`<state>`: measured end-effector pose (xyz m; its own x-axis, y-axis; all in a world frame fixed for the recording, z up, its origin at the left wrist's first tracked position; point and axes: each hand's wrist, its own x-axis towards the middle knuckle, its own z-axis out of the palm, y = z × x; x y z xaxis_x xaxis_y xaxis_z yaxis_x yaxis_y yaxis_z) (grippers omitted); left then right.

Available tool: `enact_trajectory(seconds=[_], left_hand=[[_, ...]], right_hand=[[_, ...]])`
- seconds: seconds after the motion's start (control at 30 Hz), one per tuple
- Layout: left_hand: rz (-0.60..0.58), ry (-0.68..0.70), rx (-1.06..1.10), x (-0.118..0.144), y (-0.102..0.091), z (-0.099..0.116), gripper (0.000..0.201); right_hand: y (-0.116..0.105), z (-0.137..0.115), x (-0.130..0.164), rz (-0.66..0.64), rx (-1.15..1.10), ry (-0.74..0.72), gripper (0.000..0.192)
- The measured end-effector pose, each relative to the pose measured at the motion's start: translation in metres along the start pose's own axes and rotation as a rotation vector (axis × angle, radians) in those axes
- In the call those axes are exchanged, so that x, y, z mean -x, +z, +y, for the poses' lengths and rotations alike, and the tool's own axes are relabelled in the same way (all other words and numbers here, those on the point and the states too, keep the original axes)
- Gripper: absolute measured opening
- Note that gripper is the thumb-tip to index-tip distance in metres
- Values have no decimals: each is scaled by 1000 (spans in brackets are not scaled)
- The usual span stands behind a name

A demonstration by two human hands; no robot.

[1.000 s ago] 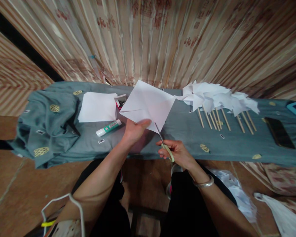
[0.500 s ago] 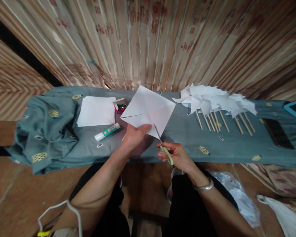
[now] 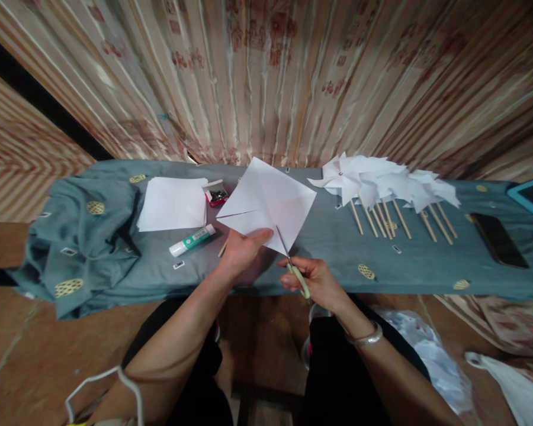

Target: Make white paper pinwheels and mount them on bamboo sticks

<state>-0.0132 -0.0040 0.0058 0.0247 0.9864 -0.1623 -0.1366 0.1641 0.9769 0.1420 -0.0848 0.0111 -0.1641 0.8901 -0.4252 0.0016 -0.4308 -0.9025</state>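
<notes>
My left hand [image 3: 245, 251] pinches a square sheet of white paper [image 3: 273, 198] near its lower edge, thumb on top and the other fingers underneath. The sheet is turned like a diamond, with crease lines and a slit running in from its left corner. My right hand [image 3: 313, 277] is closed round the pale green handles of a pair of scissors [image 3: 298, 278]. The blades lie at the sheet's bottom corner and point up toward its middle. Left of the sheet are a small red box of dark metal pins [image 3: 215, 194] and a glue stick [image 3: 192, 240].
A stack of white paper [image 3: 173, 204] lies at the left, beside bunched grey-green cloth [image 3: 93, 236]. Several white paper pinwheels [image 3: 382, 177] on wooden sticks are piled at the right. Farther right are a dark phone [image 3: 500, 239] and a blue-edged device [image 3: 530, 198]. A curtain [image 3: 266, 77] hangs behind.
Almost nothing differs. The view has shifted slightly, and both hands, the paper and the scissors keep nearly the same places at the bottom corner.
</notes>
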Motion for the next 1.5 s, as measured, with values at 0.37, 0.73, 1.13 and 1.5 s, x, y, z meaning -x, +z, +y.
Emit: enact_trajectory(seconds=[0.37,0.73,1.13,1.5], left_hand=[[-44,-4,14,3,1,0,32],[-20,-38,75,9,5,7,32],[-26,-25,62,11,6,6,29],[-57,-60,47,14,7,12,25]], right_hand=[[0,-1,0,35,-17,14,52],[2,-1,0,76,-52,27,49],[3,0,-2,79,-85,7,47],[2,-4,-3,64,-53,-28,43]])
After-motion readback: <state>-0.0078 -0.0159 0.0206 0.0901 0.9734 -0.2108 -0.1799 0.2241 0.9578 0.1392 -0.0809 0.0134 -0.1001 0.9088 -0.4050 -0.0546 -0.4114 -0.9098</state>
